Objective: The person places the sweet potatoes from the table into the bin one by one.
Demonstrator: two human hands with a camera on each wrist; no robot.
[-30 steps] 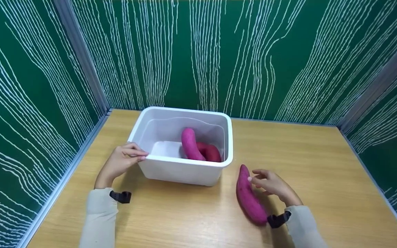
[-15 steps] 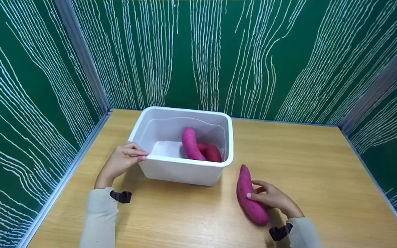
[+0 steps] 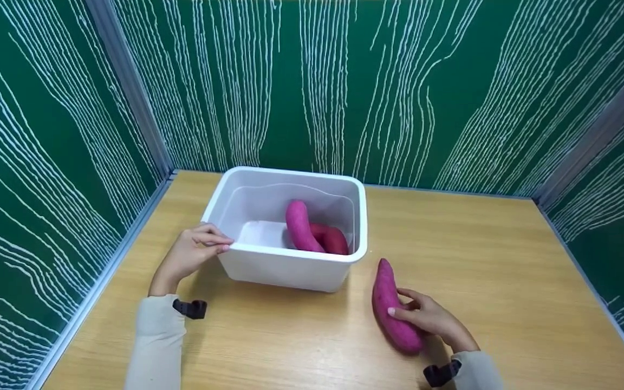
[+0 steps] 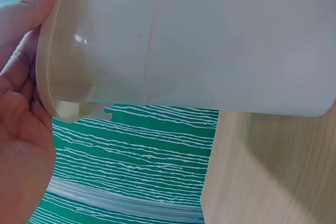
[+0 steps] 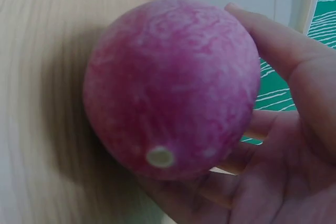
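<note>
A long magenta sweet potato (image 3: 385, 292), tapered at its far end, lies on the table to the right of a white plastic bin (image 3: 285, 271). My right hand (image 3: 432, 315) grips it from the right, thumb on top and fingers round the far side. The right wrist view looks at the blunt near end of the sweet potato (image 5: 168, 87), which has a small pale spot. With thumb and fingers, my left hand (image 3: 190, 253) pinches the bin's front left rim. Inside the bin lie a curved pink sweet potato-like piece (image 3: 299, 227) and a darker red curved one (image 3: 336, 240), partly hidden behind it.
The wooden table (image 3: 480, 244) reaches back to green panels (image 3: 388, 108) with white wavy lines, which stand on the left, back and right. Grey metal posts (image 3: 128, 81) join the panels at the corners.
My right hand has come down and back along the sweet potato, its thumb and fingers closing round it. My left hand and the bin have stayed in place.
</note>
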